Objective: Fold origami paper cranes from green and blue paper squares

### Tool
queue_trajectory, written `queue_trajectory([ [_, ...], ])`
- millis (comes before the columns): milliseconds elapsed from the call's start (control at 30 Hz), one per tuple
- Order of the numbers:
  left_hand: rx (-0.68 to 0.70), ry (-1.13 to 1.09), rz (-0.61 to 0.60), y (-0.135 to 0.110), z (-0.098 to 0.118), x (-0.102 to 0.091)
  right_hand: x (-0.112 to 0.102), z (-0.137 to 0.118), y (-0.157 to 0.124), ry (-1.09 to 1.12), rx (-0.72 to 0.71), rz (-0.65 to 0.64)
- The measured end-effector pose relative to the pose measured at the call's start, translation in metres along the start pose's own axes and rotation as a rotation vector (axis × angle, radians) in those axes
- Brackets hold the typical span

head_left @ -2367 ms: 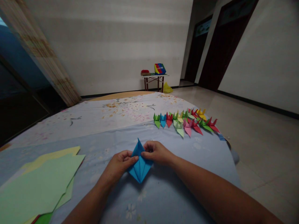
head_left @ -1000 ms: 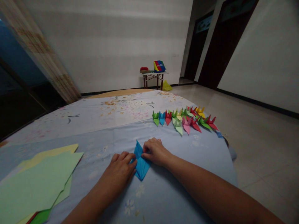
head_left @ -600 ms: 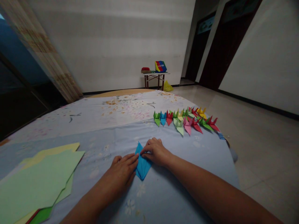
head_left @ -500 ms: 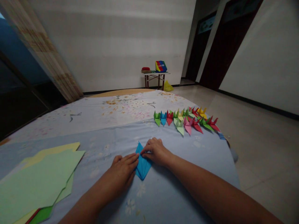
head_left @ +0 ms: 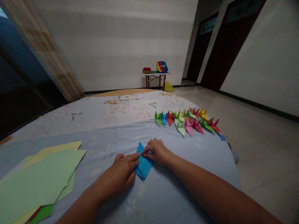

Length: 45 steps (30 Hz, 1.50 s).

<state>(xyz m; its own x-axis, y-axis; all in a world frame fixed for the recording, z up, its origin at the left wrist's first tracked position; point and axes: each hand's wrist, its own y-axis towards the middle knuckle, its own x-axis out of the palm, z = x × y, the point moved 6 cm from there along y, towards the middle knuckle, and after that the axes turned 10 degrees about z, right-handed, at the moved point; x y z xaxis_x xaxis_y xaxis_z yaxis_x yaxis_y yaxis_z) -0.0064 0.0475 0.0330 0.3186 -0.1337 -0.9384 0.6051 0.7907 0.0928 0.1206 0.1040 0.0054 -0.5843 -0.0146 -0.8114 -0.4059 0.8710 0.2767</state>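
Observation:
A blue sheet of origami paper, folded into a long diamond with creases running to its near point, lies on the light blue tablecloth. My left hand rests flat with its fingers stretched over the paper's left edge. On the other side, my right hand pinches the paper's upper right part between thumb and fingertips. The upper tip of the diamond shows between the two hands. Part of the right edge is hidden beneath my right hand.
Several folded paper cranes in many colours stand in rows at the table's right. A stack of coloured paper sheets lies at the left. Farther off, a small table carries a colourful bag by the wall.
Both hands stay on the blue paper in nearly the same pose. The left fingers look drawn slightly closer together. The whole view has shifted a little.

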Motion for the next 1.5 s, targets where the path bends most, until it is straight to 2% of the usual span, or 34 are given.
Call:
queue_trajectory([
  [267, -0.036, 0.059, 0.081, 0.001, 0.0, 0.005, 0.0, 0.002, 0.003, 0.006, 0.012, -0.003],
  [533, -0.051, 0.085, 0.08, 0.003, -0.004, 0.009, 0.003, 0.008, 0.021, -0.108, 0.049, -0.01],
  [733, -0.046, 0.108, 0.075, 0.003, -0.003, 0.009, 0.005, 0.008, 0.027, -0.196, 0.002, -0.018],
  [1167, -0.051, 0.139, 0.067, 0.004, -0.004, 0.01, 0.01, 0.016, 0.029, -0.17, 0.036, 0.046],
  [1500, -0.046, 0.105, 0.098, 0.005, -0.004, 0.008, 0.0, 0.011, 0.022, -0.088, -0.044, 0.155],
])
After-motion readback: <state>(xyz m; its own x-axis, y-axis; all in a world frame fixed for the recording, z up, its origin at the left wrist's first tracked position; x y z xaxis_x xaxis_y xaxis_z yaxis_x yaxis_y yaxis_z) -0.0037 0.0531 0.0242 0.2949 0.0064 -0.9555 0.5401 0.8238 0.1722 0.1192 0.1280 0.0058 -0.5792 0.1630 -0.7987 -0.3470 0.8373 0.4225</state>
